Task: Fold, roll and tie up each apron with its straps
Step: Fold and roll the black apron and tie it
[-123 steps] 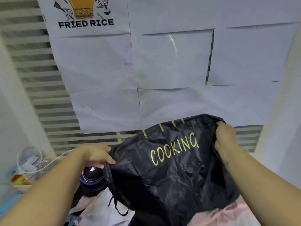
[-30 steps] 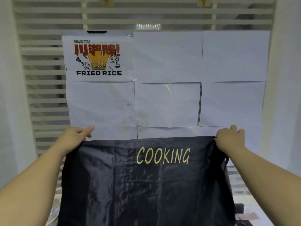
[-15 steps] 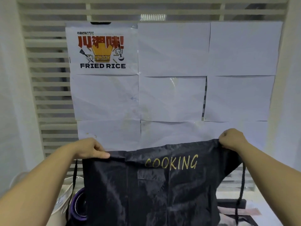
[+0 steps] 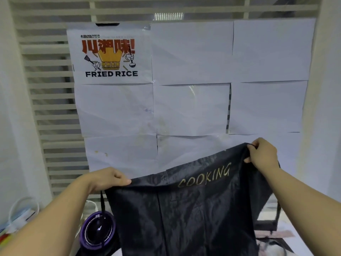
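A black apron (image 4: 188, 215) with gold "COOKING" lettering hangs spread in front of me, its top edge slanting up to the right. My left hand (image 4: 108, 179) pinches the apron's upper left corner, low and left of centre. My right hand (image 4: 262, 154) grips the upper right corner, held higher. A thin black strap (image 4: 101, 202) dangles below my left hand, and another strap (image 4: 277, 211) hangs under my right forearm. The apron's lower part runs out of the frame.
A purple-rimmed round container (image 4: 97, 230) sits at lower left beside a white-handled bag (image 4: 20, 213). White paper sheets and a "FRIED RICE" poster (image 4: 110, 56) cover the slatted wall ahead. Pinkish cloth (image 4: 273, 235) lies at lower right.
The apron was lifted from a bunched heap and spread flat. Over the last second my left hand has dropped lower than my right, tilting the top edge.
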`<state>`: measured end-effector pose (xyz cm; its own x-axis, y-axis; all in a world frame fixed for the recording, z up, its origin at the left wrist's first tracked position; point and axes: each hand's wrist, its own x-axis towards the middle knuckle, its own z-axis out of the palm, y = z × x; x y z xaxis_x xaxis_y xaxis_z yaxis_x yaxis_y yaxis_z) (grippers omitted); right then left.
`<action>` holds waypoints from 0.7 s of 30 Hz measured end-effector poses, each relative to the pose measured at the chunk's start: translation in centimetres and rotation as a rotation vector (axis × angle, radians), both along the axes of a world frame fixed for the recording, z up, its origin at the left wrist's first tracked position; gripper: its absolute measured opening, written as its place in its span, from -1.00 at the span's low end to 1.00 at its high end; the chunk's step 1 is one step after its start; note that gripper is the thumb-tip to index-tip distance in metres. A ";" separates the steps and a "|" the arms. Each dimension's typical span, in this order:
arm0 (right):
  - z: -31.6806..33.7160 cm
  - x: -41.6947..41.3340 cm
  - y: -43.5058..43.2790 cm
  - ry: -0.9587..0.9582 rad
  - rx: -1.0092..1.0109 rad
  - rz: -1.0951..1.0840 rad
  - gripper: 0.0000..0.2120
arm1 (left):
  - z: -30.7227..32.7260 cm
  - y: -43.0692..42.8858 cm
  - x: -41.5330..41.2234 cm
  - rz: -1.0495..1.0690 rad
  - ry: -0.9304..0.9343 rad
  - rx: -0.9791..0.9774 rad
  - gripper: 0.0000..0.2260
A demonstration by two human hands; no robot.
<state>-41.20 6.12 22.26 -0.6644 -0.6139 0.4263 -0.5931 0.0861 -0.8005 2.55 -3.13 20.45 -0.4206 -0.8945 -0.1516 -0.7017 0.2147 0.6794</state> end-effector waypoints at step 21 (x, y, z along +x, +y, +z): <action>4.9 2.9 1.5 0.114 -0.064 0.258 -0.96 | -2.0 0.3 -4.9 0.045 -0.111 -0.278 -0.47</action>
